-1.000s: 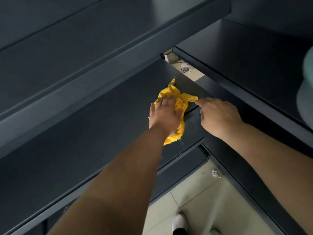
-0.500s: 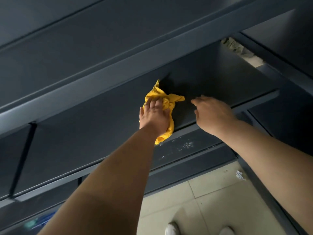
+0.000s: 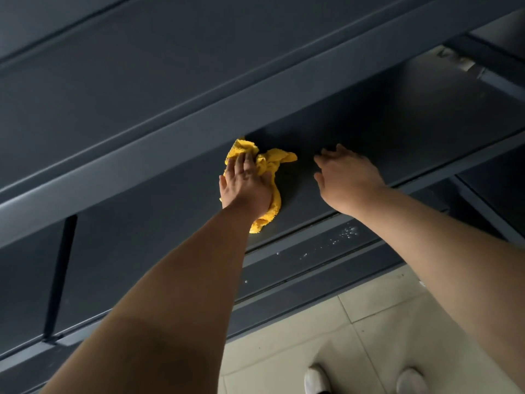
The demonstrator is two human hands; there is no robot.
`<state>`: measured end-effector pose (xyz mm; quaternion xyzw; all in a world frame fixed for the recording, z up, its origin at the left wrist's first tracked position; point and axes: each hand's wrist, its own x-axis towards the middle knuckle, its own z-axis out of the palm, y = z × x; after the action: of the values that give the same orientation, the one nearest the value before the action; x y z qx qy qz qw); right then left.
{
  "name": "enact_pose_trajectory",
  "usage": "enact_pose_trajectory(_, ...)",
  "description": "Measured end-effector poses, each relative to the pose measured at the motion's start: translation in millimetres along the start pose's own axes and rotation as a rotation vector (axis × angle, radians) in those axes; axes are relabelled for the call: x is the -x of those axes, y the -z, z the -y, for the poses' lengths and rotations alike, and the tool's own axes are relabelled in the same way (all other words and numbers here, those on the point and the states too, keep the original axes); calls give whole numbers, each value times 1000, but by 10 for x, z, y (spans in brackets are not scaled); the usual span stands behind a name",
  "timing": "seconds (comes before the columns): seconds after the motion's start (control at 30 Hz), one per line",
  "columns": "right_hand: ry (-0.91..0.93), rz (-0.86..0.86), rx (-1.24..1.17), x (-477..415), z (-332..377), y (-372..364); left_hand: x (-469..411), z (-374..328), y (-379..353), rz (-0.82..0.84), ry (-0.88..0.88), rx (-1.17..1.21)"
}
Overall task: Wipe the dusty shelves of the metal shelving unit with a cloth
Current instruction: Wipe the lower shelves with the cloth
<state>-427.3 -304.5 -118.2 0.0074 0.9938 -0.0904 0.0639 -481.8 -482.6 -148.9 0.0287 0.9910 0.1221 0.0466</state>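
Left hand (image 3: pixel 246 184) flat, pressing cloth (image 3: pixel 265 177) on shelf (image 3: pixel 383 143); right hand (image 3: pixel 348 177) at 3 o'clock, open, empty. Risk: loose cloth tail dragging dust off edge.

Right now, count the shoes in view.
2: a left shoe and a right shoe, both white, on the floor tiles at the bottom edge, partly cut off.

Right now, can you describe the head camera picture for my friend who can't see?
A left hand presses a crumpled yellow cloth flat on a dark metal shelf. The empty right hand rests open beside it. White specks dot the shelf's front ledge.
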Motion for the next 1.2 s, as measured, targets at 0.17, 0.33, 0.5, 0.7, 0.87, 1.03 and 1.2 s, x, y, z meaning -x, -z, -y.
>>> enact_pose_trajectory(0.17, 2, -1, 28, -15, -69, -123, -306, 69, 30, -29, 65, -31)
enact_pose_trajectory(0.33, 83, -50, -62, -13, -315, -92, -620, -159, -16, -38, 208, -6)
enact_pose_trajectory(0.5, 34, -107, -90, 37, -707, 8, -727, -725, -123, 8, 25, -18)
enact_pose_trajectory(0.7, -79, -227, -30, 228, -1414, 119, -777, -1492, -285, 38, -88, -26)
enact_pose_trajectory(0.87, -187, -254, -12, 449, -2017, 172, -700, -2232, -443, 59, -177, -36)
enact_pose_trajectory(1.03, -226, -269, -5, 661, -2435, 223, -557, -2917, -586, 88, -257, -52)
enact_pose_trajectory(1.2, -236, -270, -16, 810, -2691, 249, -444, -3334, -685, 96, -303, -49)
